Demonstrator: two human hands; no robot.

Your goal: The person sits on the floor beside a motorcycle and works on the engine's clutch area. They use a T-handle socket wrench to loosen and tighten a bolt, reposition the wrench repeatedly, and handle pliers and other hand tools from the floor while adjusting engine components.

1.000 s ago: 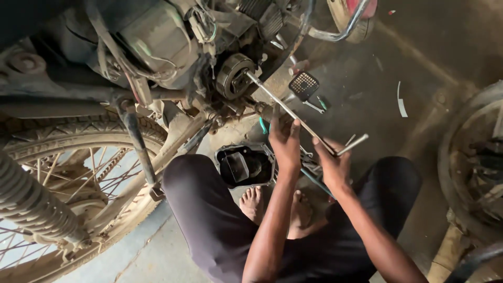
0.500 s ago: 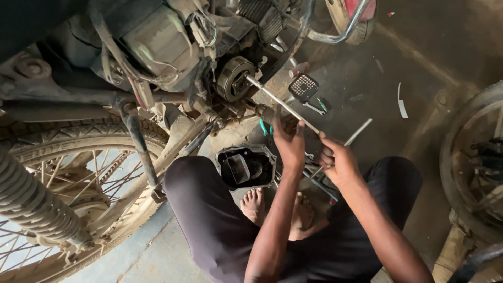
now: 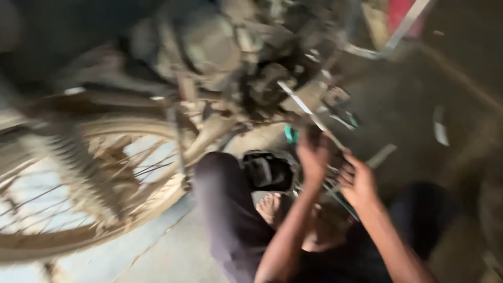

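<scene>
Two hands: both are raised in front of the seated person, just below the motorcycle engine (image 3: 220,52), which serves as the landmark here.
Change, view: the whole picture is now smeared by motion, where half a second ago it was sharp; the head camera is swinging, so fine detail is lost.
Change, hands: the left hand (image 3: 313,157) and the right hand (image 3: 359,181) sit closer together than a second ago and have drawn slightly down from the engine.
Meaning: judged from this, the work on the long metal rod (image 3: 309,112) is being re-gripped rather than finished.
Rod position: it runs diagonally from the round engine hub (image 3: 264,86) down and right, away from the engine.
Rod to left hand: its lower end meets the top of the left hand, whose fingers look curled about it; blur prevents certainty.
Right hand state: fingers bent, beside a second pale bar (image 3: 381,155); whether it grasps anything cannot be told.
Below engine: a black housing part (image 3: 267,170) lies on the floor, next to the person's bare foot (image 3: 272,207).
Left of engine: the spoked rear wheel (image 3: 78,199).
</scene>
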